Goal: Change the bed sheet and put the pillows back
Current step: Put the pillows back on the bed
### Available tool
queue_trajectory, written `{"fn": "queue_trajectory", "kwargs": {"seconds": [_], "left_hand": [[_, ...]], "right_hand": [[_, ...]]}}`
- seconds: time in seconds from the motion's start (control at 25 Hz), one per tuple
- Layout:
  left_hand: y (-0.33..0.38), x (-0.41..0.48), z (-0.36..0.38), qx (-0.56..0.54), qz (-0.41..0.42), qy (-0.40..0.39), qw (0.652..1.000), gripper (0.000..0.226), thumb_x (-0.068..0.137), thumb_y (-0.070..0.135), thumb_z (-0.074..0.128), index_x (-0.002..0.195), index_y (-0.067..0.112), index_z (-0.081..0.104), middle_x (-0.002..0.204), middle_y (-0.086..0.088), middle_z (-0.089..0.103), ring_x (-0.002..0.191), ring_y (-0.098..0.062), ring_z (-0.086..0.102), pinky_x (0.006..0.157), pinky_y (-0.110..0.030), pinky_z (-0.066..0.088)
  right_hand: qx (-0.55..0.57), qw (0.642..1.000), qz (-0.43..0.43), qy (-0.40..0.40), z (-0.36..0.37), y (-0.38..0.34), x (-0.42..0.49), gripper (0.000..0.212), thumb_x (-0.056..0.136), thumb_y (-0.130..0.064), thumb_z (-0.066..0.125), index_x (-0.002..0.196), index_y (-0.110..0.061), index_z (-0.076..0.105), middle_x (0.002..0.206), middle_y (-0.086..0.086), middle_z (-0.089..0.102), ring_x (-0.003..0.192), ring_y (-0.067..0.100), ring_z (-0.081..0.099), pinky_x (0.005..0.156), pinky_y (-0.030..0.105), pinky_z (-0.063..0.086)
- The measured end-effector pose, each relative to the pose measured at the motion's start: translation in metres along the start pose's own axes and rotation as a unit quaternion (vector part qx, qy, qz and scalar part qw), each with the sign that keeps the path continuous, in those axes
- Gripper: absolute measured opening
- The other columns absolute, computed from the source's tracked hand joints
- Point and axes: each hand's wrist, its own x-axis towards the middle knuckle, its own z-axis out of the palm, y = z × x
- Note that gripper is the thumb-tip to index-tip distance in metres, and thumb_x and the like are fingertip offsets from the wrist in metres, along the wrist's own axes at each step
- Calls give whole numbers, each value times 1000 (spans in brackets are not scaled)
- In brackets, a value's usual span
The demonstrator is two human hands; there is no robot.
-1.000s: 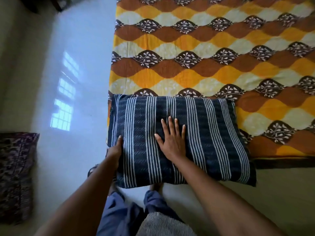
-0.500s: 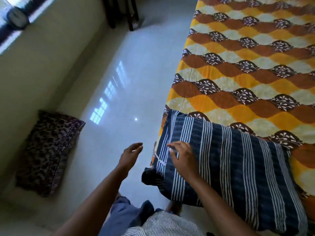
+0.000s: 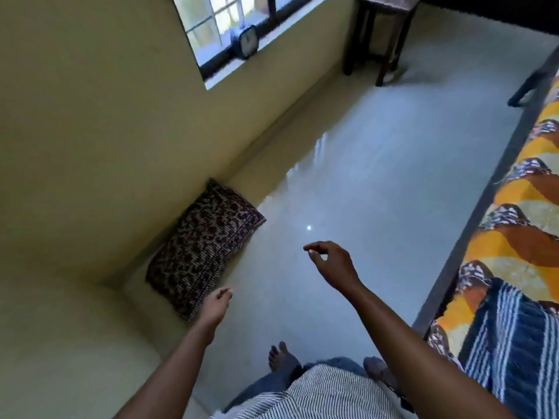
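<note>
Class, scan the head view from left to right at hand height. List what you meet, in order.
Dark patterned pillow → right hand → blue striped pillow. The left hand overlaps the patterned pillow, so it is omitted.

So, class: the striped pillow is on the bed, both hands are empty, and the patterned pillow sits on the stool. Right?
No: the head view shows the patterned pillow on the floor against the wall, not on the stool. The rest holds.

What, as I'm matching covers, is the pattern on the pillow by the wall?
Dark maroon pillow: dense pale speckled print, seen in head view.
</note>
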Motion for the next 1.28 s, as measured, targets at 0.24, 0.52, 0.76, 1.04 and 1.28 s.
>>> {"fn": "queue_trajectory", "kwargs": {"seconds": [0.24, 0.52, 0.76, 1.04, 1.28], "left_hand": [[-4, 71, -70, -119, -101, 48, 987, 26, 97, 22, 44, 117, 10, 56, 79, 2, 51, 72, -12, 45, 59, -24, 30], [11, 183, -127, -96, -160, 100, 977, 28, 96, 26, 47, 121, 18, 58, 124, -5, 59, 111, -22, 54, 94, -30, 41], [-19, 347, -140, -59, -117, 126, 983, 30, 96, 19, 48, 123, 10, 58, 122, -6, 59, 105, -14, 52, 87, -20, 38], [-144, 491, -102, 51, -87, 51, 994, 28, 93, 13, 53, 119, 4, 60, 122, -11, 61, 113, -23, 56, 95, -26, 42], [-188, 488, -106, 58, -117, 49, 990, 27, 93, 14, 52, 119, 8, 61, 121, -6, 61, 111, -22, 58, 89, -24, 43]], "right_hand": [[-56, 989, 20, -135, 75, -58, 99, 22, 93, -19, 52, 106, -18, 70, 108, -4, 66, 102, 13, 59, 83, 22, 41], [-115, 930, 151, -315, 209, -51, 283, 16, 93, -20, 53, 96, -19, 69, 94, -1, 66, 89, 13, 57, 76, 22, 43], [-191, 892, 156, -380, 377, 29, 407, 27, 93, -28, 52, 99, -7, 68, 98, 9, 71, 81, 17, 62, 84, 30, 48], [111, 838, 448, -290, 538, 152, 427, 82, 82, -60, 55, 143, -13, 30, 143, 12, 39, 129, 28, 40, 102, 40, 36], [326, 833, 420, -153, 608, 143, 429, 92, 75, -36, 74, 147, -14, 20, 148, 10, 35, 134, 29, 37, 111, 49, 33]]}}
